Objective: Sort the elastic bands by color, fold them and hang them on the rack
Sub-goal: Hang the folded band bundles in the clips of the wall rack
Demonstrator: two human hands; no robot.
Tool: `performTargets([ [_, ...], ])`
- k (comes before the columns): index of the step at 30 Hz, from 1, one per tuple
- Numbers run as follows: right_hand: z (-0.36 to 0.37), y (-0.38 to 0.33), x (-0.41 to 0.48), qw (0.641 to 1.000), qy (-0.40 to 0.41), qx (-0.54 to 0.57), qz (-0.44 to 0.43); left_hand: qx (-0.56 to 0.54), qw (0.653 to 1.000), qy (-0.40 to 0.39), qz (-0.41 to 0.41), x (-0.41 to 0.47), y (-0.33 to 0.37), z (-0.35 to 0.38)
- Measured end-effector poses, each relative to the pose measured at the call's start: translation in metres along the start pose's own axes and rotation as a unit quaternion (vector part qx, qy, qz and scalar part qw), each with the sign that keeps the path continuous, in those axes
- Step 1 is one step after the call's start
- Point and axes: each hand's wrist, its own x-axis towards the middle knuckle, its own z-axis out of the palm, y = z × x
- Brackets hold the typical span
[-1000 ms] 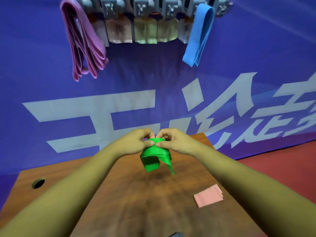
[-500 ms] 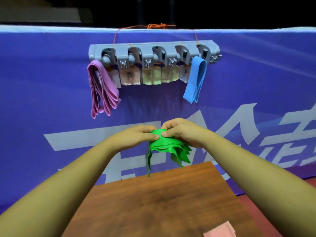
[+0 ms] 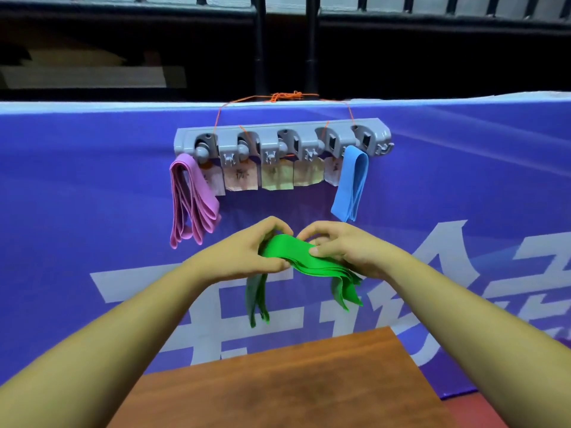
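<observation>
The folded stack of green bands (image 3: 293,256) is pinched at its left end by the left hand (image 3: 244,256), thumb beneath and fingers curled over the top. The other end is pinched by the right hand (image 3: 349,251), with the thumb laid flat on the upper face. Both hands are held at the same height, knuckles towards each other and forearms converging from the lower corners.

The stack's long axis is laid left to right between the hands, and its loose ends are draped downward on each side, clear of the wooden surface (image 3: 293,384) below.

The grey rack (image 3: 281,139) is found above and beyond the hands, on the blue banner (image 3: 92,180). Its leftmost hook is taken by the pink bands (image 3: 191,205) and a hook near its right end by the blue band (image 3: 350,183). The middle hooks, above the paper labels (image 3: 275,179), are seen bare and lie almost straight above the stack.

An upward, forward lift is therefore judged to be called for, and neither hand is clearly nearer.
</observation>
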Motion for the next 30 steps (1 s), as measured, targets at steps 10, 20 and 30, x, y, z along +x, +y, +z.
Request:
performTargets([
  [10,0.022,-0.026,0.001,0.981,0.052,-0.157,-0.1,0.072,0.996,0.047,-0.018,0.009,0.031,-0.027],
  [20,0.031,-0.037,0.013,0.909,0.207,-0.321,-0.166,0.062,0.991,0.12,-0.026,0.02,0.031,-0.038],
  [30,0.0,-0.066,0.032,0.841,0.302,-0.393,-0.218,0.235,0.957,0.164,0.054,0.036,0.045,-0.056],
])
